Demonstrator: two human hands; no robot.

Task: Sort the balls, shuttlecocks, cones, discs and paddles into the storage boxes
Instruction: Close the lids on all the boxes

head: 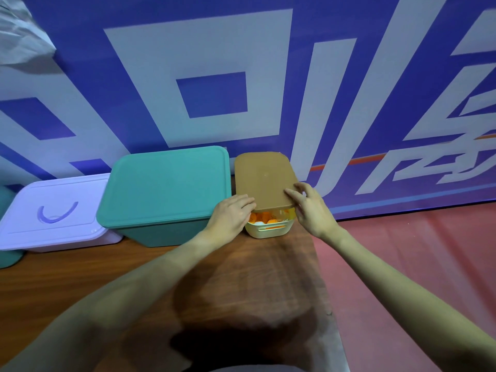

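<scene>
Both hands, left (233, 214) and right (308, 205), gripping brown lid's (264, 178) near corners; long axis running far, cream box (269, 230) directly below.

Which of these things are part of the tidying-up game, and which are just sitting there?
Part of the job:
small cream box with orange and white balls
brown lid, held by left hand and right hand
green box
lilac box

Just there:
wooden table
blue wall banner
red floor
</scene>
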